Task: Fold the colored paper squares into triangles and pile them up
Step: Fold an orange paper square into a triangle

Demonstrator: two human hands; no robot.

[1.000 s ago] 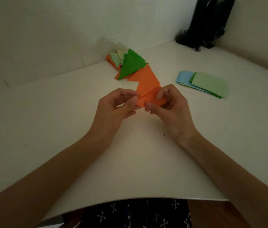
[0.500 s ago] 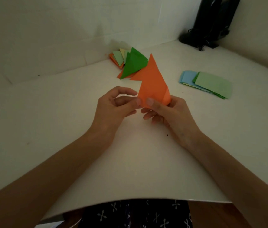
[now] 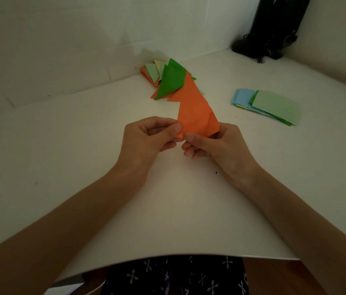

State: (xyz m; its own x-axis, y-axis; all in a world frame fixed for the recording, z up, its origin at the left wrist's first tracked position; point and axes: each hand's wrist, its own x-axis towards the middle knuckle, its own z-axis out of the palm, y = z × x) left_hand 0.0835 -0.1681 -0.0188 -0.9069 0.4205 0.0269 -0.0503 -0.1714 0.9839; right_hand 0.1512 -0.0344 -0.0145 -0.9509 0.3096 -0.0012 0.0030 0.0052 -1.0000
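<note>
Thumb and forefinger of the left hand (image 3: 153,135) pinch the bottom corner of one orange paper (image 3: 197,118), and the right hand (image 3: 216,143) grips its lower edge just beside, holding it upright above the table (image 3: 82,167). Behind it lies one pile of folded triangles (image 3: 169,78), with one stack of flat squares (image 3: 272,105) well apart on the right.

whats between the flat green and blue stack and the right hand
Only bare table, in the head view, separates the paper stack from the right hand pinching the orange paper.
</note>
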